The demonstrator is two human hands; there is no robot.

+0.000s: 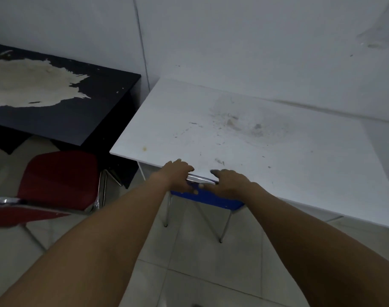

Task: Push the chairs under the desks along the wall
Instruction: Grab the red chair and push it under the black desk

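A blue chair [217, 201] with chrome legs stands tucked under the front edge of the white desk [244, 138]; only its backrest and rear legs show. My left hand [178, 177] and my right hand [230, 182] both rest on the chrome top rail of its backrest, fingers curled over it, at the desk's edge. A red chair [56, 180] with a chrome frame stands out on the floor to the left, in front of the black desk [62, 107], which has a large worn pale patch.
Both desks stand against the white wall [233, 41] with a narrow gap between them. Pale floor tiles [189, 262] stretch below my arms. The red chair's backrest is close to my left forearm.
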